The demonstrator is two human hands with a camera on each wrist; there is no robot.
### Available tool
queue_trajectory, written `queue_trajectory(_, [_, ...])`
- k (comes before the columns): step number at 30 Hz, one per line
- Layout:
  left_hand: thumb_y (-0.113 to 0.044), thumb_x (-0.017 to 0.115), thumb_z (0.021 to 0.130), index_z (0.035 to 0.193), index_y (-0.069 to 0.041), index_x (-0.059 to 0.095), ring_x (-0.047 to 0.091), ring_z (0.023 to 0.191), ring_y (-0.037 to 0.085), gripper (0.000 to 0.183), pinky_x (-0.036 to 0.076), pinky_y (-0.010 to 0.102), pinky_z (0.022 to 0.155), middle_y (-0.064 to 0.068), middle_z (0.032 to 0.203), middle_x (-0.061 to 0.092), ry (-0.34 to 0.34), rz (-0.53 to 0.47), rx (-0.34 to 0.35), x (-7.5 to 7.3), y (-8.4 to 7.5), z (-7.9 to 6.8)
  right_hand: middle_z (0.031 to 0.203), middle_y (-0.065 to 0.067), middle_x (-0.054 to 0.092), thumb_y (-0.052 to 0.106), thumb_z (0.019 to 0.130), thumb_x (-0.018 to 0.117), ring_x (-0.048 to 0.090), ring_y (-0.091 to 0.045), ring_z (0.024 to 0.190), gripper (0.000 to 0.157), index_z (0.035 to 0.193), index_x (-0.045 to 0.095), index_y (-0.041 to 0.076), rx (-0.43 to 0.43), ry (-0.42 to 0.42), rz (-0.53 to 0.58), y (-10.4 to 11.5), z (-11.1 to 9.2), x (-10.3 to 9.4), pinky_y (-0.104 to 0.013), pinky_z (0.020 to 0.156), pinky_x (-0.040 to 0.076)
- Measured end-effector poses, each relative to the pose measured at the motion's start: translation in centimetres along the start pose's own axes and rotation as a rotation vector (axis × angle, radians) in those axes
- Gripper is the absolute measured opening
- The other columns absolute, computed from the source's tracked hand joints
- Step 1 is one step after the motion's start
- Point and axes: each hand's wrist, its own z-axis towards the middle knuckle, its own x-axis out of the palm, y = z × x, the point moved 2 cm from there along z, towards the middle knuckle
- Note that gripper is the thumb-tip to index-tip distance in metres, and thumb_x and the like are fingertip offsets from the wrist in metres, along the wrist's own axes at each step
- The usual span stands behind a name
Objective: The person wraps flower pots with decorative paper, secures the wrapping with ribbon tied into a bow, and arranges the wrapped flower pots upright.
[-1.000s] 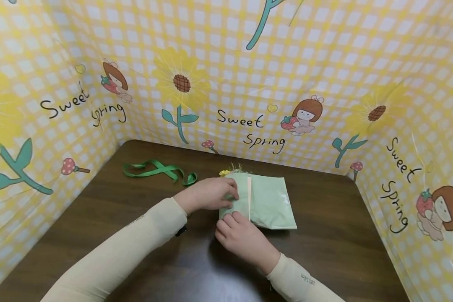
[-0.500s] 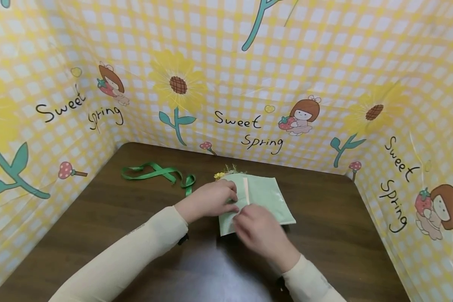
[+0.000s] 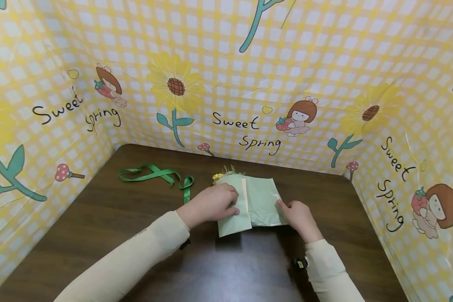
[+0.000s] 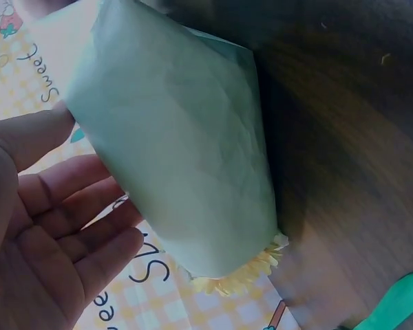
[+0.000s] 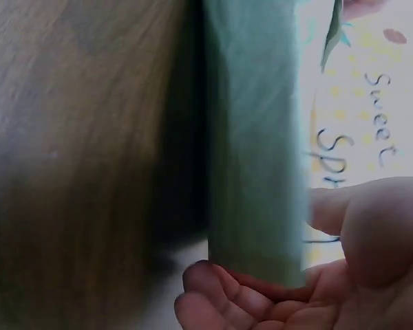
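Pale green wrapping paper (image 3: 262, 199) is folded around a bunch of flowers on the table, with small yellow flowers (image 3: 217, 177) poking out at its far left. A narrow cream strip (image 3: 245, 193) runs along the edge of the folded-over left flap. My left hand (image 3: 213, 202) rests on that flap, its fingers loosely bent in the left wrist view (image 4: 62, 227). At the paper's right end, my right hand (image 3: 298, 216) grips the edge, thumb above. The right wrist view shows its fingers (image 5: 227, 299) under the paper's end. The stems are hidden.
A green ribbon (image 3: 156, 173) lies loosely curled at the back left of the dark wooden table (image 3: 143, 235); one end runs toward my left wrist. Yellow checked cloth (image 3: 226, 75) with printed flowers stands around the back and sides.
My right hand has moved from the left flap across to the right end of the paper and now grips it. The left hand stays on the flap, whose near corner now lies flatter.
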Motion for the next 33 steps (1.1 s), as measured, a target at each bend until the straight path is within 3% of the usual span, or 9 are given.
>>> queue_trajectory(5, [-0.044, 0.072, 0.095, 0.094, -0.018, 0.066, 0.059, 0.089, 0.014, 0.027, 0.053, 0.032, 0.07, -0.003, 0.099, 0.064, -0.005, 0.039, -0.014, 0.2, -0.2, -0.1, 0.058, -0.005, 0.053, 0.047, 0.102, 0.057, 0.058, -0.023, 0.048, 0.05, 0.073, 0.059, 0.006, 0.076, 0.057, 0.095, -1.0, 0.5, 0.7, -0.036, 0.051, 0.053])
queue_trajectory(8, [-0.043, 0.071, 0.096, 0.105, -0.018, 0.069, 0.06, 0.093, 0.016, 0.027, 0.054, 0.035, 0.074, -0.002, 0.102, 0.064, -0.004, 0.047, -0.002, 0.2, -0.3, -0.2, 0.068, -0.004, 0.054, 0.04, 0.103, 0.06, 0.058, -0.022, 0.056, 0.045, 0.081, 0.064, 0.0, 0.091, 0.059, 0.177, -1.4, 0.8, 0.9, -0.037, 0.052, 0.055])
queue_trajectory(12, [-0.041, 0.07, 0.097, 0.113, -0.019, 0.073, 0.062, 0.103, 0.018, 0.028, 0.056, 0.037, 0.081, -0.001, 0.111, 0.067, -0.022, 0.049, 0.013, 0.2, -0.3, -0.4, 0.095, -0.012, 0.062, 0.03, 0.103, 0.06, 0.059, -0.021, 0.071, 0.04, 0.106, 0.068, -0.009, 0.11, 0.082, 0.307, -1.8, 1.1, 1.2, -0.037, 0.055, 0.057])
queue_trajectory(15, [-0.04, 0.069, 0.098, 0.113, -0.019, 0.074, 0.063, 0.105, 0.018, 0.027, 0.057, 0.037, 0.083, -0.001, 0.113, 0.068, -0.035, 0.044, 0.017, 0.2, -0.3, -0.5, 0.1, -0.015, 0.063, 0.024, 0.103, 0.06, 0.058, -0.021, 0.074, 0.036, 0.109, 0.067, -0.011, 0.122, 0.091, 0.363, -2.0, 1.3, 1.4, -0.036, 0.056, 0.058])
queue_trajectory(22, [-0.039, 0.067, 0.1, 0.107, -0.021, 0.075, 0.063, 0.101, 0.017, 0.021, 0.056, 0.035, 0.08, -0.003, 0.109, 0.068, -0.046, 0.04, 0.017, 0.3, -0.3, -0.4, 0.096, -0.011, 0.06, 0.031, 0.102, 0.064, 0.059, -0.021, 0.073, 0.04, 0.109, 0.068, -0.009, 0.155, 0.086, 0.389, -1.9, 1.4, 1.5, -0.036, 0.056, 0.058])
queue_trajectory(33, [-0.029, 0.068, 0.099, 0.094, -0.022, 0.074, 0.061, 0.091, 0.016, 0.011, 0.055, 0.033, 0.071, -0.004, 0.098, 0.067, -0.106, 0.035, -0.02, 0.7, -0.7, 0.0, 0.098, -0.014, 0.063, 0.023, 0.101, 0.063, 0.058, -0.021, 0.073, 0.032, 0.102, 0.07, -0.008, 0.119, 0.035, 0.325, -1.8, 1.1, 1.7, -0.034, 0.052, 0.056])
